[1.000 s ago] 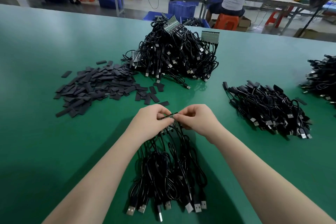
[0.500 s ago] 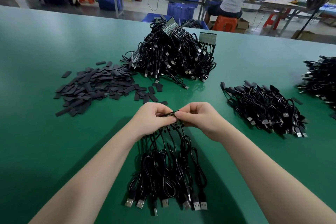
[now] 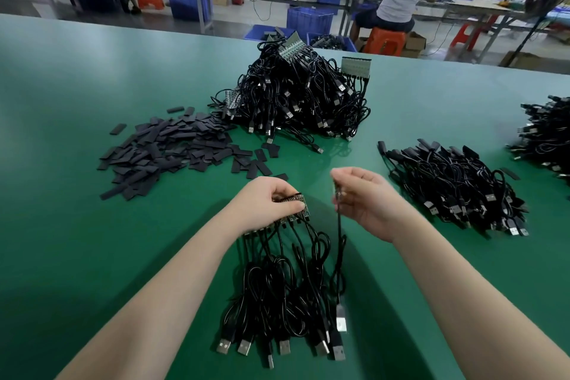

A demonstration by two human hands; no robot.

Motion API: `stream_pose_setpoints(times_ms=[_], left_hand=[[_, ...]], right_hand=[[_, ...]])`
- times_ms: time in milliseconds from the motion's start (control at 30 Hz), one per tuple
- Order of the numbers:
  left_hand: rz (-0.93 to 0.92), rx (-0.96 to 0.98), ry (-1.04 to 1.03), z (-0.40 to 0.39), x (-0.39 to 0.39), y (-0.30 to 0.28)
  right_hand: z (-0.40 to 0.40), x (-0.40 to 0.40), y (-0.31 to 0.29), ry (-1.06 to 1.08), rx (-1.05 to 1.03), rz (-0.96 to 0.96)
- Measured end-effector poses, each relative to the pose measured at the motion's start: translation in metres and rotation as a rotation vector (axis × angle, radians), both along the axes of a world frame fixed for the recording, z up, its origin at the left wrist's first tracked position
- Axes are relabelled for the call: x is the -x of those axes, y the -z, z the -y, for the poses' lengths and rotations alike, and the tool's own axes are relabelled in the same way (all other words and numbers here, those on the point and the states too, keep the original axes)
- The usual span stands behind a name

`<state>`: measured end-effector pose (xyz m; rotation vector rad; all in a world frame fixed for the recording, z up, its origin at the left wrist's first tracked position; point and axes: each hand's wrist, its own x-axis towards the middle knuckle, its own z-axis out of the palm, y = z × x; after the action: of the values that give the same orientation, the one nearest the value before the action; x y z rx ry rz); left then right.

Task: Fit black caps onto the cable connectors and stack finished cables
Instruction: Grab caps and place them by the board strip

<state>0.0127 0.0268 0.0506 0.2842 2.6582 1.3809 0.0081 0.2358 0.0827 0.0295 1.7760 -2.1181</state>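
**One cable held apart from the strip**

The right hand [image 3: 367,200] has its grip pinched on a single cable [image 3: 339,244], which hangs roughly vertical, its USB plug [image 3: 340,319] pointing down toward the worktop [image 3: 77,256]. The left hand [image 3: 265,205] has its grip closed on the connector strip [image 3: 291,199], lying left to right, cables trailing toward the viewer.

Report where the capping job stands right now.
Done: a pile of capped cables lies right of the hands. In hand: the left hand holds a strip of joined connectors with cables hanging from it, and the right hand pinches a single cable apart from the strip, no cap on it yet. Left: the big heap of uncapped cables and the loose black caps on the green table.
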Motion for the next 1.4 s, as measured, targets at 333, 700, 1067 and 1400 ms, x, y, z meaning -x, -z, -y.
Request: stream_pose_setpoints(times_ms=[333, 700, 1067, 1400], left_hand=[[-0.2, 0.086, -0.127, -0.033, 0.002, 0.015], [-0.599, -0.113, -0.564, 0.017, -0.009, -0.019], [-0.281, 0.376, -0.206, 0.007, -0.016, 0.029], [-0.515, 0.432, -0.265, 0.017, -0.032, 0.019]], right_hand=[[0.033, -0.02, -0.072, 0.43, -0.136, -0.876], [0.053, -0.014, 0.01, 0.263, 0.021, 0.208], [0.073, 0.033, 0.022, 0.072, -0.82, -0.408], [0.088, 0.072, 0.035, -0.35, -1.475, -0.659]])
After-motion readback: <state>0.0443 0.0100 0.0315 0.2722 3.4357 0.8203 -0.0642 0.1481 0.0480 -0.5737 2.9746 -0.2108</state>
